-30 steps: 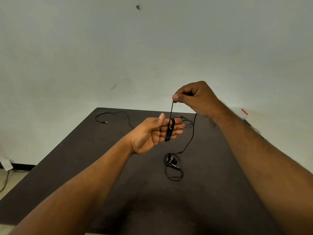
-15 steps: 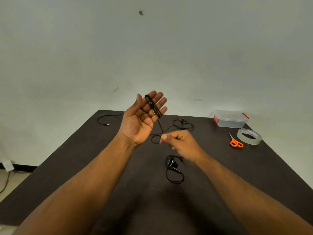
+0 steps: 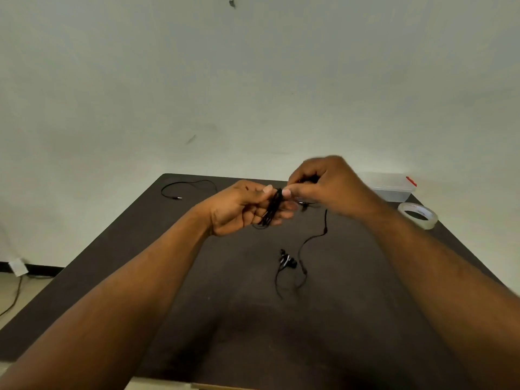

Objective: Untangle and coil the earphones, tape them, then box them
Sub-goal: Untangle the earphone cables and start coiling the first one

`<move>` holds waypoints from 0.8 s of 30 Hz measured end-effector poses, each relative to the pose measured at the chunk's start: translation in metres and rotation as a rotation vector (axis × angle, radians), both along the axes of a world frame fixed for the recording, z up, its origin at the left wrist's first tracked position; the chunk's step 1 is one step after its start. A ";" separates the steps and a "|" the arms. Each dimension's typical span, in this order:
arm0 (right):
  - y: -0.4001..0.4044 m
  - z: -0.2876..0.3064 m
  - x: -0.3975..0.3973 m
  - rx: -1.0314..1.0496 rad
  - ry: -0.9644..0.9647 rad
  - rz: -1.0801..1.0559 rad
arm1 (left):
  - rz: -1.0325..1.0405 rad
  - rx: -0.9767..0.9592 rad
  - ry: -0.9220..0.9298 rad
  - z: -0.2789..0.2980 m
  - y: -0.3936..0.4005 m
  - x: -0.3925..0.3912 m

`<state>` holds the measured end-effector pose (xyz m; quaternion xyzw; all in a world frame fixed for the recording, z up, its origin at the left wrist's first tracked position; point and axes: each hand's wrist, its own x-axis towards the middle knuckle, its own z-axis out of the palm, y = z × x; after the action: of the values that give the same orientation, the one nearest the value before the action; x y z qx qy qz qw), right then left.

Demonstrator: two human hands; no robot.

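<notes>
A black earphone cable is wound in a coil (image 3: 271, 208) round the fingers of my left hand (image 3: 242, 206), held above the dark table (image 3: 140, 249). My right hand (image 3: 323, 184) pinches the cable right beside the coil, thumb and fingertips meeting it. From there a loose strand (image 3: 312, 239) hangs down to the earbuds (image 3: 287, 261), which lie on the table in front of me. A clear plastic box (image 3: 389, 187) with red clips stands at the far right, and a roll of clear tape (image 3: 418, 215) lies just in front of it.
Another black cable with a jack plug (image 3: 180, 190) lies at the table's far left corner. A pale wall rises behind the table. On the floor at the left run a cord (image 3: 14, 296) and a white plug.
My left hand has come down and closed its fingers round the coil. My right hand has risen from near the table to the coil, carrying the cable up. The scissors are hidden now.
</notes>
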<state>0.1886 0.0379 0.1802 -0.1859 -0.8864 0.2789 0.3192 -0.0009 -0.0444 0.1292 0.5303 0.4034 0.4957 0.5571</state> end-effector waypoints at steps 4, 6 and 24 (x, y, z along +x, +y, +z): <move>0.012 0.021 0.004 -0.050 0.077 0.042 | -0.165 -0.013 -0.105 0.005 -0.006 0.004; 0.014 0.020 0.002 -0.189 0.208 0.061 | -0.238 0.031 -0.200 0.009 -0.009 0.009; -0.022 -0.038 -0.007 -0.527 0.025 0.023 | 0.336 0.343 -0.347 0.041 0.013 0.001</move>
<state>0.1814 0.0156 0.1421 -0.2490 -0.7812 0.5062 0.2673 -0.0002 -0.0317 0.1706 0.4496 0.2945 0.7253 0.4302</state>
